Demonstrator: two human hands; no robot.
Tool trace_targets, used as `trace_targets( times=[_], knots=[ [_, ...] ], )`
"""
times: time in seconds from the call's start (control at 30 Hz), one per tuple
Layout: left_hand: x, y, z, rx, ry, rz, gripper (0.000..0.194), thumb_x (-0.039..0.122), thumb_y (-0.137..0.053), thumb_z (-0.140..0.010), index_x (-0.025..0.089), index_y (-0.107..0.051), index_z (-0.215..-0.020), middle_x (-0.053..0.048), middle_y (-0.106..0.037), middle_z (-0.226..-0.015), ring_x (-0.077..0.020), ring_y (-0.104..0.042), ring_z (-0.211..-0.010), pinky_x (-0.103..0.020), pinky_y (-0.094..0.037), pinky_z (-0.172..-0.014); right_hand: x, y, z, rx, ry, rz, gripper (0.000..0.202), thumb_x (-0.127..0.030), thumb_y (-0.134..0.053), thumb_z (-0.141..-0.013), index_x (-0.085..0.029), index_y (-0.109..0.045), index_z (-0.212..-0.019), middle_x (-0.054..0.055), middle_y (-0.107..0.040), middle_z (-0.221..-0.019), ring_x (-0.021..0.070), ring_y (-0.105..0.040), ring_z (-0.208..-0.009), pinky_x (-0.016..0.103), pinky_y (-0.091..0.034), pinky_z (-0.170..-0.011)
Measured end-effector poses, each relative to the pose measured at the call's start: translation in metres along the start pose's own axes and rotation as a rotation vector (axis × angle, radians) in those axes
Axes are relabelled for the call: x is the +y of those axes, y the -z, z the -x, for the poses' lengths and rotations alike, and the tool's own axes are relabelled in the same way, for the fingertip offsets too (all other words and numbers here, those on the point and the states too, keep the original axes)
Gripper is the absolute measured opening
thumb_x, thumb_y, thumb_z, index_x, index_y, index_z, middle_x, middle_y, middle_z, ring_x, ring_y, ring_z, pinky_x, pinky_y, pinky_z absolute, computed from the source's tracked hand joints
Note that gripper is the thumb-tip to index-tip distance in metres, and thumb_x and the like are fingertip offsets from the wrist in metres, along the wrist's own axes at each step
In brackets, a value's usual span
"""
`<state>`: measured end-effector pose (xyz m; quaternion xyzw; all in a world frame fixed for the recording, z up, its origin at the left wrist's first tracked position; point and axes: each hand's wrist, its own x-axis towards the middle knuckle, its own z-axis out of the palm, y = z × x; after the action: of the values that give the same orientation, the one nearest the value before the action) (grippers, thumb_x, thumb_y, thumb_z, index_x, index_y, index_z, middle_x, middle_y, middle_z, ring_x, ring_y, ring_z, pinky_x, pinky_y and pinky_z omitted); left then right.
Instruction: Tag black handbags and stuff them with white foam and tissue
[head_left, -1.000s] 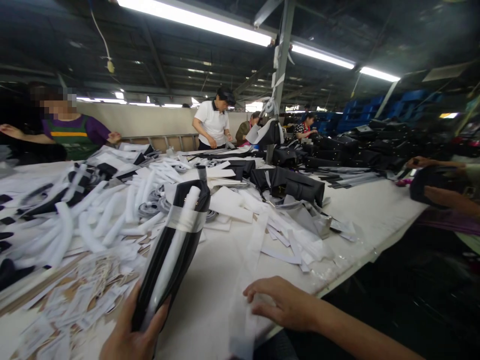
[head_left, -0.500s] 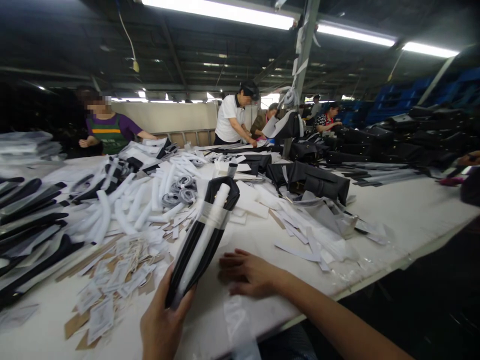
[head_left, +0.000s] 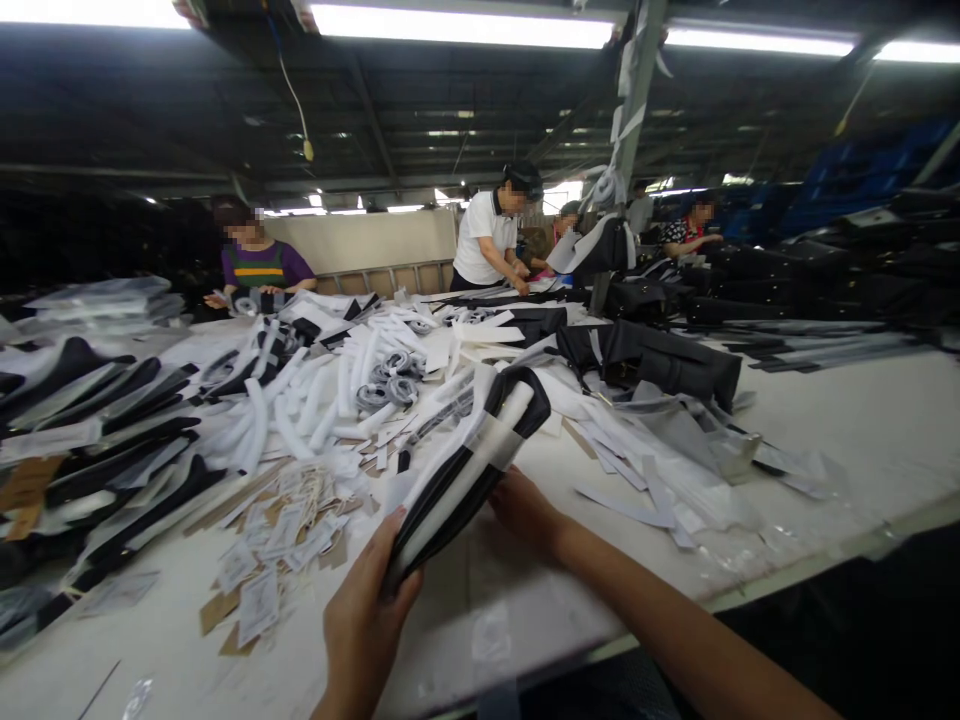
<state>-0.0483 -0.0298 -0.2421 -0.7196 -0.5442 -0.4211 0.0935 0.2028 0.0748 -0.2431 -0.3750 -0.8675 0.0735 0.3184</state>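
Observation:
My left hand [head_left: 364, 615] is closed around the lower end of a black strap bundle [head_left: 442, 500]. A white foam tube [head_left: 480, 455] runs along its middle, and a pale band wraps across the upper part. The bundle tilts up and to the right above the table. My right hand [head_left: 529, 510] is at the right side of its upper part, with the fingers hidden behind it. I cannot tell whether they grip it. To the left of my left hand lies a pile of paper tags [head_left: 259, 600] with strings.
White foam tubes [head_left: 289, 425] and coiled grey strips [head_left: 390, 380] are heaped beyond the bundle. Black wrapped pieces [head_left: 150, 470] are stacked at left, and a black bag [head_left: 660, 360] lies at right. Several people work across the white table [head_left: 847, 430].
My right hand, spread beside the bundle before, has moved in behind its upper part. The bundle has turned, showing more of its left side. The view has swung left.

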Motion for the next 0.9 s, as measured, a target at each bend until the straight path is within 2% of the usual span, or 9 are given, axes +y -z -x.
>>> trace_targets(
  times=[0.1, 0.23, 0.33, 0.4, 0.53, 0.6, 0.73, 0.83, 0.9],
  knots=[
    [0.002, 0.007, -0.001, -0.001, -0.126, -0.061, 0.055, 0.024, -0.055, -0.093, 0.028, -0.043, -0.147, -0.005, -0.066, -0.132, -0.0208, -0.067, -0.115, -0.026, -0.057, -0.091, -0.018, 0.011, 0.032, 0.081, -0.068, -0.01, 0.036, -0.01, -0.049, -0.093, -0.021, -0.068, -0.12, 0.013, -0.065, -0.13, 0.0281, -0.058, -0.123, 0.048, -0.05, -0.104],
    [0.007, 0.014, 0.0, 0.019, -0.364, -0.085, 0.057, 0.012, -0.057, -0.093, 0.026, -0.045, -0.146, -0.009, -0.06, -0.14, -0.0211, -0.062, -0.123, -0.027, -0.054, -0.097, -0.058, 0.045, 0.091, 0.115, -0.106, -0.1, 0.034, -0.016, -0.053, -0.095, -0.029, -0.066, -0.124, 0.006, -0.072, -0.12, 0.0218, -0.069, -0.107, 0.034, -0.059, -0.092],
    [0.014, 0.015, 0.001, 0.004, -0.535, -0.039, 0.051, 0.01, -0.057, -0.093, 0.024, -0.052, -0.141, -0.011, -0.057, -0.143, -0.0257, -0.055, -0.131, -0.035, -0.052, -0.102, -0.082, 0.078, 0.116, 0.077, 0.133, -0.161, 0.047, -0.017, -0.06, -0.091, -0.034, -0.057, -0.135, 0.003, -0.077, -0.104, 0.0206, -0.075, -0.086, 0.028, -0.063, -0.074],
    [0.018, 0.012, 0.003, -0.018, -0.613, -0.006, 0.044, 0.01, -0.053, -0.096, 0.024, -0.057, -0.137, -0.01, -0.059, -0.14, -0.0265, -0.053, -0.132, -0.036, -0.053, -0.102, -0.093, 0.098, 0.119, 0.097, 0.216, -0.158, 0.052, -0.02, -0.063, -0.09, -0.035, -0.052, -0.139, 0.003, -0.078, -0.095, 0.0208, -0.074, -0.074, 0.028, -0.062, -0.064],
    [0.022, 0.001, 0.011, -0.071, -0.737, -0.034, 0.041, 0.012, -0.043, -0.101, 0.029, -0.06, -0.134, -0.007, -0.066, -0.131, -0.0226, -0.058, -0.127, -0.031, -0.054, -0.099, -0.093, 0.117, 0.092, 0.182, 0.042, -0.08, 0.03, -0.018, -0.06, -0.093, -0.031, -0.064, -0.121, 0.003, -0.077, -0.098, 0.0202, -0.073, -0.087, 0.029, -0.059, -0.079],
    [0.022, -0.003, 0.013, -0.093, -0.762, -0.077, 0.041, 0.013, -0.04, -0.102, 0.031, -0.059, -0.135, -0.006, -0.068, -0.129, -0.0212, -0.061, -0.124, -0.03, -0.054, -0.099, -0.081, 0.115, 0.063, 0.107, -0.118, -0.065, 0.019, -0.023, -0.055, -0.097, -0.026, -0.068, -0.11, 0.005, -0.075, -0.102, 0.0199, -0.071, -0.094, 0.029, -0.057, -0.085],
    [0.022, -0.005, 0.012, -0.079, -0.766, -0.102, 0.043, 0.012, -0.038, -0.103, 0.032, -0.061, -0.133, -0.004, -0.069, -0.128, -0.0198, -0.063, -0.121, -0.028, -0.054, -0.098, -0.039, 0.092, -0.005, -0.251, -0.443, 0.057, 0.021, -0.031, -0.056, -0.096, -0.02, -0.072, -0.104, 0.007, -0.075, -0.104, 0.0217, -0.069, -0.097, 0.03, -0.053, -0.086],
    [0.024, -0.004, 0.008, -0.036, -0.789, -0.111, 0.041, 0.013, -0.04, -0.102, 0.032, -0.064, -0.129, -0.003, -0.071, -0.123, -0.0192, -0.066, -0.116, -0.027, -0.056, -0.095, -0.008, 0.064, -0.046, -0.34, -0.562, 0.134, 0.025, -0.037, -0.067, -0.09, -0.013, -0.074, -0.091, 0.015, -0.074, -0.099, 0.0286, -0.068, -0.099, 0.039, -0.051, -0.092],
    [0.025, -0.004, 0.007, -0.013, -0.793, -0.125, 0.039, 0.014, -0.042, -0.102, 0.033, -0.066, -0.126, -0.003, -0.073, -0.12, -0.019, -0.068, -0.112, -0.026, -0.058, -0.092, 0.005, 0.046, -0.062, -0.372, -0.652, 0.164, 0.03, -0.041, -0.069, -0.09, -0.012, -0.071, -0.098, 0.014, -0.071, -0.108, 0.0285, -0.065, -0.105, 0.045, -0.049, -0.096]
  ],
)
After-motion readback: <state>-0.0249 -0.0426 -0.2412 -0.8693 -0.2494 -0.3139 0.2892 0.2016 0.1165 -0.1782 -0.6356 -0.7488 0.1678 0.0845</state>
